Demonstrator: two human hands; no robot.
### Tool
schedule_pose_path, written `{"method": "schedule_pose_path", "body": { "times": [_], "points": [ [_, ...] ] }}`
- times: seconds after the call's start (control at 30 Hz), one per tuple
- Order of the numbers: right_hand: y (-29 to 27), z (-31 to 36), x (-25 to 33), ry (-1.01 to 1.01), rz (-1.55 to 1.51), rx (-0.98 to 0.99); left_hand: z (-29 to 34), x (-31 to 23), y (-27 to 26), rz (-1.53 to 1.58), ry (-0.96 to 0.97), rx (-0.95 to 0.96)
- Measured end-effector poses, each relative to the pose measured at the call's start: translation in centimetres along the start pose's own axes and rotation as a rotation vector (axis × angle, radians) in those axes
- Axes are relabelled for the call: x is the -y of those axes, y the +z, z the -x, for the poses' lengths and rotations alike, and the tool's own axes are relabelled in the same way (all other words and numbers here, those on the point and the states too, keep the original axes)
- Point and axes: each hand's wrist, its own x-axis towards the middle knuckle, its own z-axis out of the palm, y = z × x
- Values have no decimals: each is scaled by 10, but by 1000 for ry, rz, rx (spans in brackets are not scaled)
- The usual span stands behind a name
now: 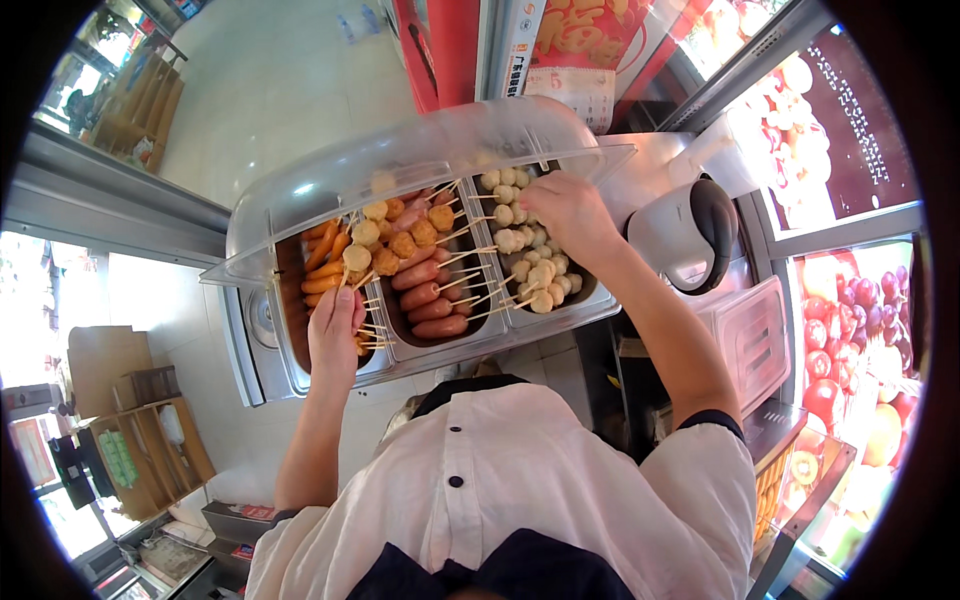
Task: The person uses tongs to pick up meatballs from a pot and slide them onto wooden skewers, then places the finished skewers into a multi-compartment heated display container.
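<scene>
My left hand is closed round the stick end of a ball skewer, its pale yellow balls raised over the left compartment. A browner fried-ball skewer lies close beside it; whether my fingers also hold its stick, I cannot tell. At the right compartment, my right hand has its fingers bent and pinched at a pale fish ball skewer. More pale ball skewers lie below that hand. Pink sausages on sticks fill the middle compartment, and orange-brown sausages lie in the left one.
A clear domed lid stands raised over the far side of the metal food warmer. Right of it are a grey jug with a black handle and a clear plastic lid. A metal frame borders the left.
</scene>
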Motion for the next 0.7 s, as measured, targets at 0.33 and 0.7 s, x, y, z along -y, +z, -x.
{"method": "schedule_pose_path", "body": {
  "times": [0.33,0.7],
  "points": [
    [90,-28,-16,-152,295,-33,-3,2,5,40,-6,8],
    [95,-41,6,565,-370,-129,8,-1,-7,-16,22,-34]
  ]
}}
